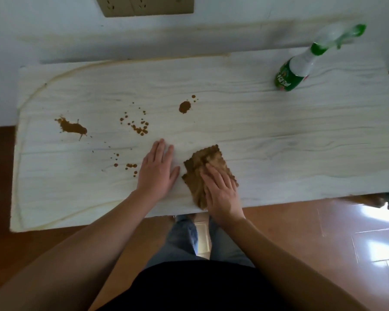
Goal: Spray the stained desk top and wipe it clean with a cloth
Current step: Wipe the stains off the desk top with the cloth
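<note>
Cloth [208, 173] looked soft and limp; your right hand [220, 191] pressed flat on its 5 o'clock part, left hand [157, 171] spread on the surface [301, 135].

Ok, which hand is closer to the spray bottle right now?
Right. The right hand lies flat on the cloth near the desk's front edge, with the spray bottle standing far back to its right. The left hand rests on the bare desk top, further left.
</note>
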